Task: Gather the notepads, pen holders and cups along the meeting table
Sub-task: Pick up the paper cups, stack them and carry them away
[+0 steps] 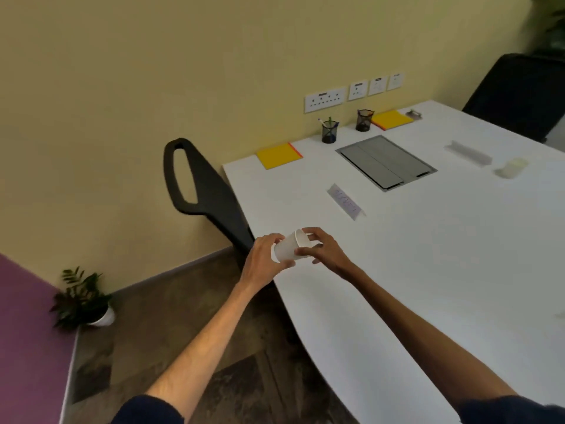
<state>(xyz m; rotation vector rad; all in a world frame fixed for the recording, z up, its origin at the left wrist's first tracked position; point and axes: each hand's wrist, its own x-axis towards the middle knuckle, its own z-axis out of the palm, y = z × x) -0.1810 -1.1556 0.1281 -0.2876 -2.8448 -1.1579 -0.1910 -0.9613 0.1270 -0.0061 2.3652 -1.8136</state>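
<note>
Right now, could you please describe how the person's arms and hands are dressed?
The left hand and right hand are bare: no gloves, rings or watch show. The forearms are uncovered too. The left sleeve and right sleeve are dark navy, ending near the elbows.

Office meeting room, table point(428, 255), chairs point(201, 185)

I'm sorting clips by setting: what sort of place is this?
Most likely an office meeting room: a white table with a built-in cable hatch, a folded name card and a mesh pen holder, a black office chair beside it.
</note>
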